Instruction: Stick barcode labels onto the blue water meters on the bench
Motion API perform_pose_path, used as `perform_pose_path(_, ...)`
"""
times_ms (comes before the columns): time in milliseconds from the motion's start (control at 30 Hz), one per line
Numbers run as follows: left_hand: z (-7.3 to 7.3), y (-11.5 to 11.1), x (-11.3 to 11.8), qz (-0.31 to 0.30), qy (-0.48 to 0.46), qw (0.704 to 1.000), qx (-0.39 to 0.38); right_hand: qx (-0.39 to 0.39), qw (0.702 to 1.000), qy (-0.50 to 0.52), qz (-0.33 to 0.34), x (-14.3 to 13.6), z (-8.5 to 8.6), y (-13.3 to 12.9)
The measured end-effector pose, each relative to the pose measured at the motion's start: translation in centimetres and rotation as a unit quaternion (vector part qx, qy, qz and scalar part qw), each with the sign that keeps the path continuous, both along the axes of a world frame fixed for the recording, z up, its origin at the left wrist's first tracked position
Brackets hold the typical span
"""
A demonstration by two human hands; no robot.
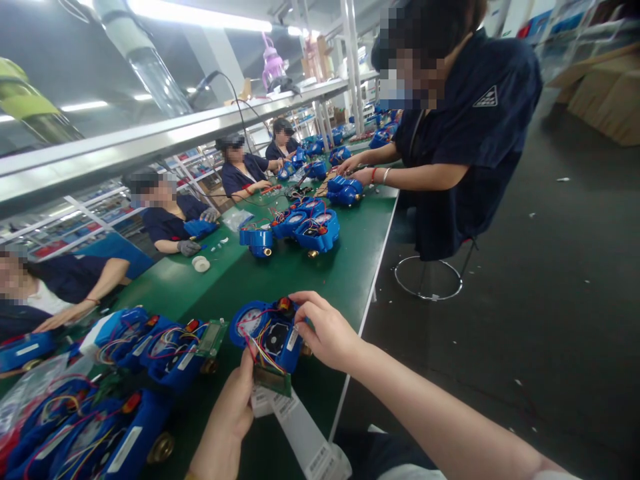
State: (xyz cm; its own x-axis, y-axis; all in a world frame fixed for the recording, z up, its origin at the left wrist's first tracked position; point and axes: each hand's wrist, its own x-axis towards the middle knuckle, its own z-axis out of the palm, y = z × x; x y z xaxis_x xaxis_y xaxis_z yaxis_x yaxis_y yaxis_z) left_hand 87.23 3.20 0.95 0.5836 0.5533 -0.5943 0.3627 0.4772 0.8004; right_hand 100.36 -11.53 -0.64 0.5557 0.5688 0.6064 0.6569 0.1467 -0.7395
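Observation:
A blue meter housing (287,350) with a round dial, coloured wires and a small red part is tilted above the green table, between my hands. My left hand (235,400) grips its lower left side, beside the green circuit board (273,379) that hangs from the wires. At the upper right edge my right hand (325,327) is closed, thumb and fingers against the housing near the red part. Below the housing a strip of white labels (300,427) hangs over the table's edge.
More blue meters (173,350) with wires crowd the table (210,290) at left; another group (310,227) stands ahead. A white tape roll (201,264) lies beyond. One person (465,120) works at right, several others across the table. A metal shelf (165,130) runs overhead.

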Motion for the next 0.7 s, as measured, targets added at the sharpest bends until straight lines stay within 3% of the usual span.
perform_pose_path(233, 0.1, -0.3, 0.0, 0.002, -0.016, 1.000, 0.001, 0.023, 1.000, 0.012, -0.015, -0.8, -0.3, 0.2)
perform_pose_path(467, 0.2, -0.6, 0.0, 0.002, -0.018, 1.000, 0.010, 0.014, 0.995, 0.097, -0.016, -1.0, -0.6, 0.4)
perform_pose_path(700, -0.4, -0.3, -0.2, -0.013, -0.032, 0.999, 0.016, 0.000, 0.986, 0.167, 0.001, 0.4, -1.9, 1.4)
